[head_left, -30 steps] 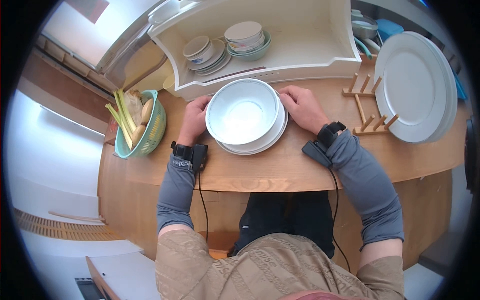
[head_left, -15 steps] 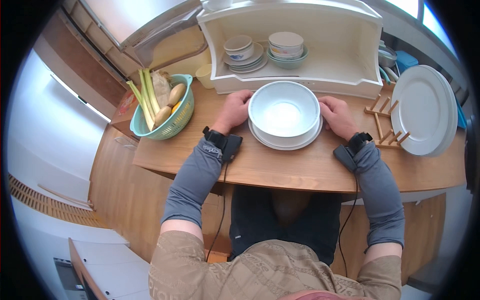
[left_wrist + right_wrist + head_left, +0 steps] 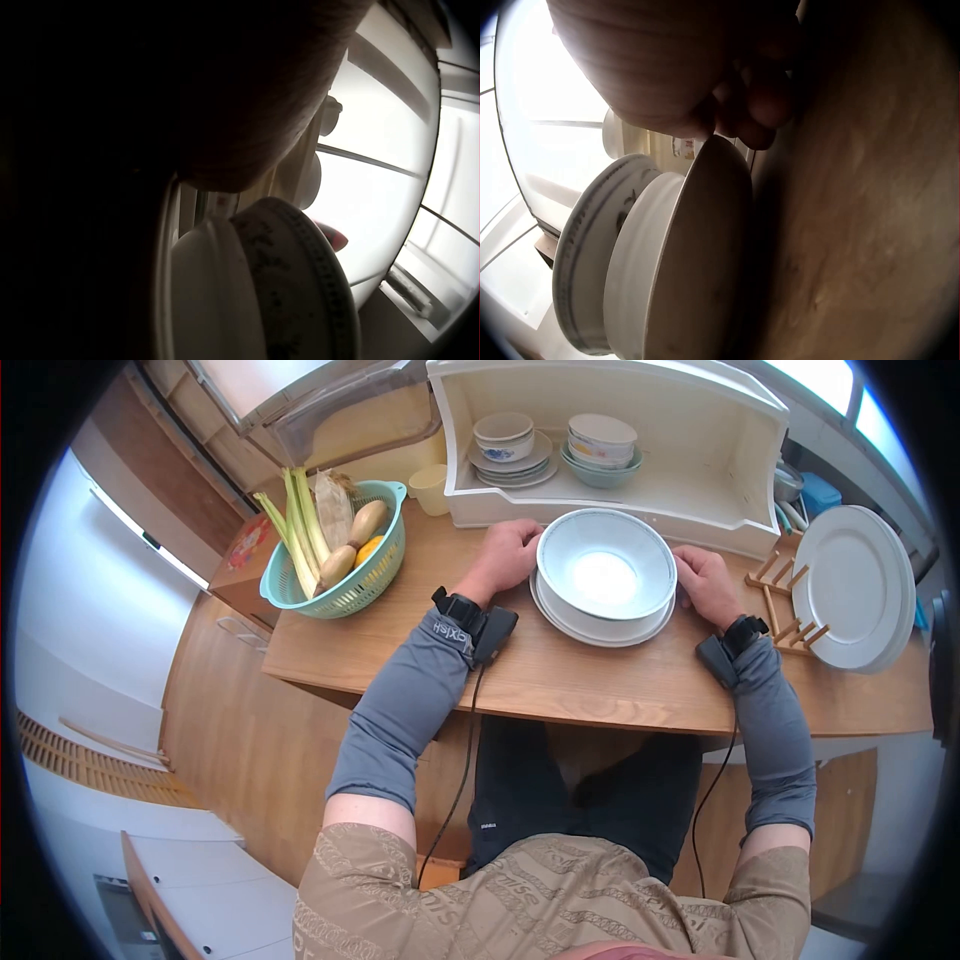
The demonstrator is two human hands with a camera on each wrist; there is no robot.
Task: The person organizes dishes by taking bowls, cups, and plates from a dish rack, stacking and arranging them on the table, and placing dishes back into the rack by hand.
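A wide white bowl (image 3: 575, 540) tops a stack in front of me, its patterned outer band showing in the left wrist view. Beneath it are a plain white dish (image 3: 634, 262) and a white plate (image 3: 701, 255), whose underside shows in the right wrist view. My left hand (image 3: 507, 560) holds the stack's left side at the plate's rim; its fingertips are lost in shadow in the left wrist view. On the opposite side my right hand (image 3: 712, 585) pinches the plate's rim, with curled fingers (image 3: 769, 101) on the table side.
A white shelf unit (image 3: 690, 525) with stacked bowls and plates stands behind. At left on the wooden table (image 3: 420, 660) is a turquoise basket (image 3: 350, 595) of vegetables, with a yellow cup (image 3: 430, 490) nearby. Large white plates (image 3: 850, 590) lean in a wooden rack (image 3: 775, 605) at right.
The head view has swung, so the stack, shelf and basket appear further right. Both hands stay at the stack's sides, and the stack keeps about the same place before the shelf.
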